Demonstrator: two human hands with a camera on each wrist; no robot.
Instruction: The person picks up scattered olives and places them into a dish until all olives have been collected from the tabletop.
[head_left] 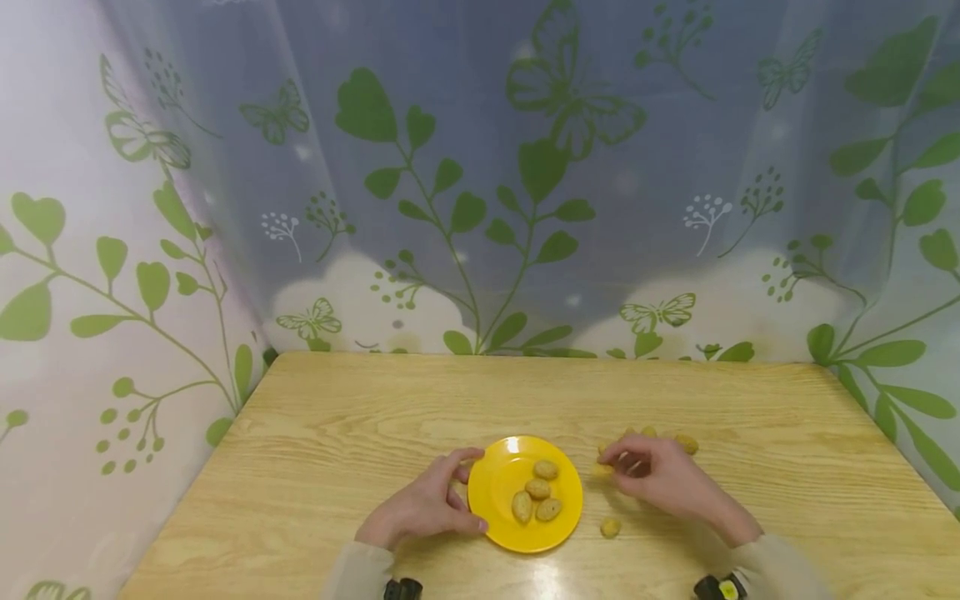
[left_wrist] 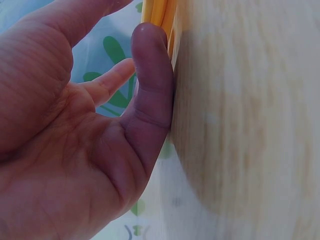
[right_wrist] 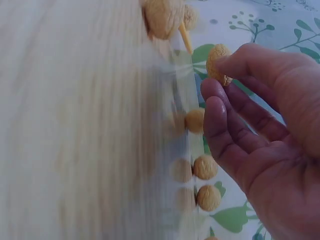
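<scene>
Several tan, wrinkled walnuts (head_left: 537, 489) lie on a round yellow plate (head_left: 491, 475). My left hand (head_left: 429, 502) holds the plate's left rim, its thumb at the near side and fingers at the far side. In the left wrist view a bent finger (left_wrist: 152, 75) touches the plate's edge (left_wrist: 159, 12). To the right of the plate, my right hand (head_left: 660, 475) hovers over the table. In the right wrist view it pinches a walnut (right_wrist: 218, 64) between thumb and fingertips, above the tabletop.
One loose walnut (head_left: 611, 527) lies right of the plate, near me. Others, including a walnut (head_left: 686, 443), lie behind my right hand, partly hidden by it. The wooden table (head_left: 360, 408) ends at a curtain (head_left: 480, 208) printed with leaves and butterflies.
</scene>
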